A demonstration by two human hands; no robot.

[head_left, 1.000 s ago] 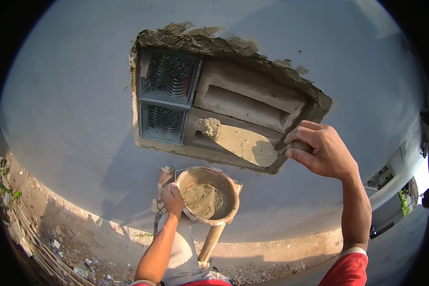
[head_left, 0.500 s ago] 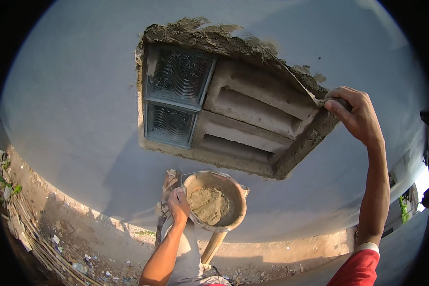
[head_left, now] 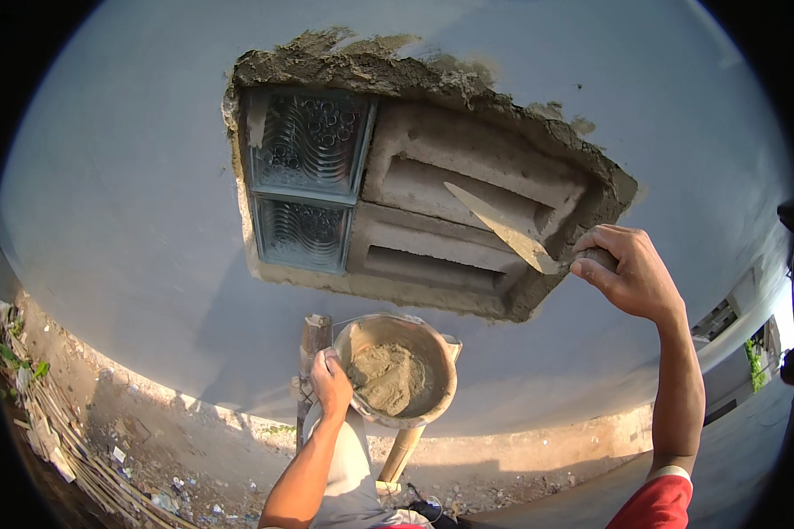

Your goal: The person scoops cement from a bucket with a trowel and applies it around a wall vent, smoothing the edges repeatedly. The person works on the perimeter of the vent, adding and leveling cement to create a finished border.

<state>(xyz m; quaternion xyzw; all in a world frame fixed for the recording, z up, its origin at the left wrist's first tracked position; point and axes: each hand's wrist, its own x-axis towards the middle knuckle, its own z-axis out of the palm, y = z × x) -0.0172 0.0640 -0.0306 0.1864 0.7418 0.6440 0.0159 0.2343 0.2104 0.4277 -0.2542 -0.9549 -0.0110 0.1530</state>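
My right hand [head_left: 625,269] is closed round the handle of a pointed trowel [head_left: 506,231]. Its blade points up and left, in front of the slotted concrete vent blocks [head_left: 468,176] set in the wall opening. Wet mortar [head_left: 370,70] lines the rough upper edge of that opening. Two patterned glass blocks [head_left: 309,145] fill its left side, one above the other. Below the opening, my left hand [head_left: 330,386] grips the left rim of a round bucket [head_left: 445,357]. Grey-brown mortar [head_left: 388,377] lies inside the bucket.
Smooth grey wall [head_left: 132,194] surrounds the opening. A bamboo pole [head_left: 400,454] stands under the bucket, with a wooden post [head_left: 314,339] beside it. Bundled sticks [head_left: 79,450] and litter lie on the ground at lower left. A building [head_left: 723,322] shows at far right.
My right hand has brought the trowel down and left from the opening's upper right edge to in front of the vent blocks. My left hand stays at the bucket rim.
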